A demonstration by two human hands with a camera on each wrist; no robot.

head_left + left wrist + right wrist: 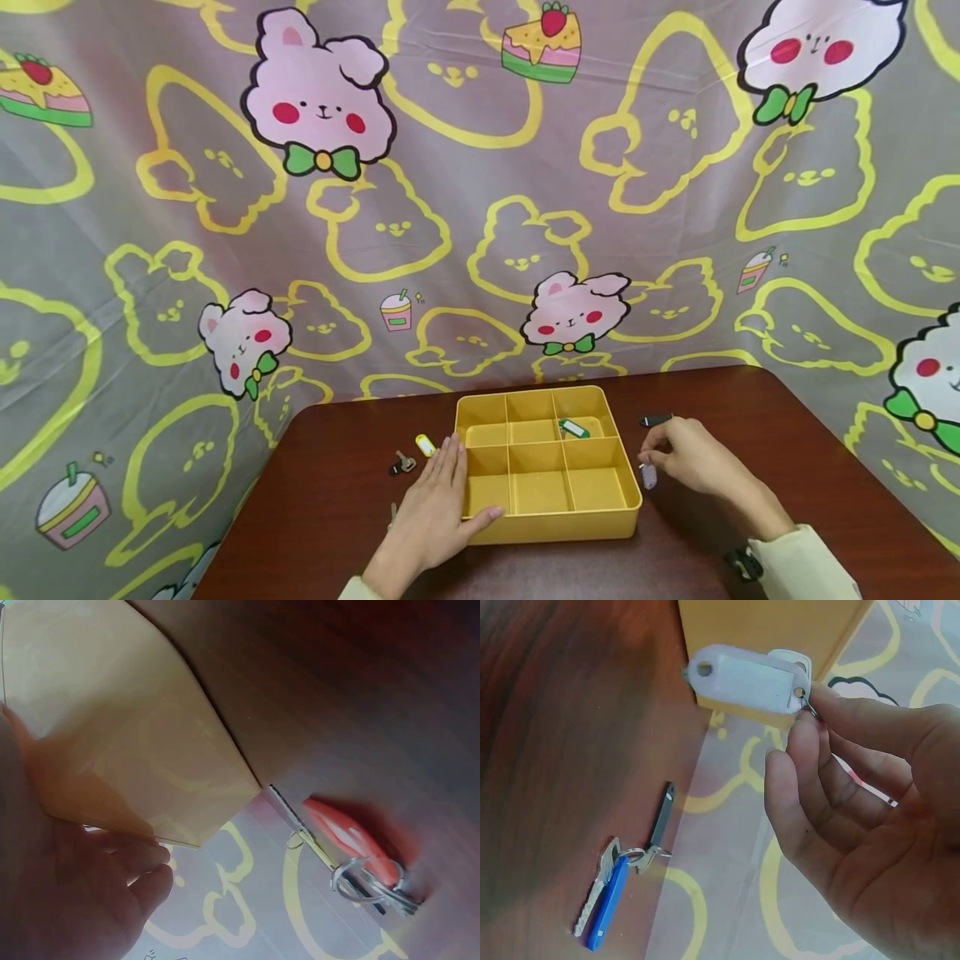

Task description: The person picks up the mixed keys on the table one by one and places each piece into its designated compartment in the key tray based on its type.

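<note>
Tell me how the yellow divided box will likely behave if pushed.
The yellow box is likely stiff: its walls and dividers stand straight with the left hand against it. It may be light for its size, as the walls look thin and only a green tag shows inside. Wide and low, it should slide rather than tip.

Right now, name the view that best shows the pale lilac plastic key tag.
Right wrist view: the pale lilac tag appears large, its face toward the camera. Head shows it small; left wrist, not at all.
</note>
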